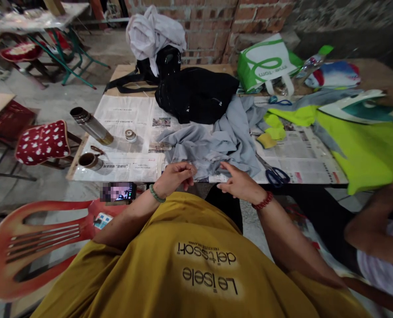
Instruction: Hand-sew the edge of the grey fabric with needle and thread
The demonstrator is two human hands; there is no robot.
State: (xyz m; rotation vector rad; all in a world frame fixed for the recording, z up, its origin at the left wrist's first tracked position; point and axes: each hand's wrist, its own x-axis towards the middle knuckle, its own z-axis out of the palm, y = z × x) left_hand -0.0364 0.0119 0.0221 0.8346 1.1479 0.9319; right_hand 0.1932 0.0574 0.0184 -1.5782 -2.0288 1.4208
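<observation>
Over the table's near edge, my left hand [178, 176] has its fingers curled together in a pinch. Anything between them is too small to make out. My right hand [241, 182] is a short way to the right, index finger stretched out and the fingers apart, with nothing visible in it. Just beyond both hands lies a crumpled grey cloth [212, 148], bunched on newspaper. Dark-handled scissors [276, 175] rest to the right of my right hand. A black bag [198, 95] sits behind the cloth.
Left on the table stand a steel flask [92, 126], its lid [130, 135] and a brown cup [90, 161]. A phone [118, 191] lies by a red chair [45, 236]. At right, another person's hand holds an iron [357, 107] on a yellow-green garment [370, 150].
</observation>
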